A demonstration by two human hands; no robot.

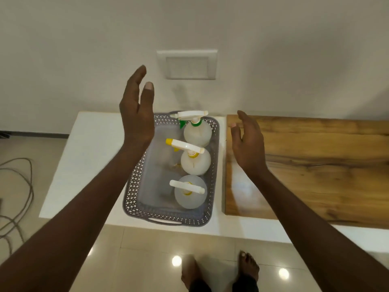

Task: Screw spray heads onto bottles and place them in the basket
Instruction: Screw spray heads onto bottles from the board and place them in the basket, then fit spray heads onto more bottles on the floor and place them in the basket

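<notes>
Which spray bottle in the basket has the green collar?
The farthest spray bottle, at the basket's back end by the wall. The other two have yellow collars.

A cream wall (273, 49) with a switch plate (187, 64), white counter (90, 157), wooden board (315, 165), glossy tiled floor (147, 260).

A white counter (88, 165) runs under and between both hands. On it, just right of the right hand, lies a wooden board (315, 169), its grain running sideways and its near left corner glossy with reflected light. Above the hands, on the pale wall (63, 49), sits a white switch plate (187, 64), between the two hands and closer to the left one. Far left of the left hand, grey cable (25, 186) loops over the tiled floor (147, 260). Below the hands, two bare feet (219, 272) stand on the shiny tiles beside light spots.
</notes>
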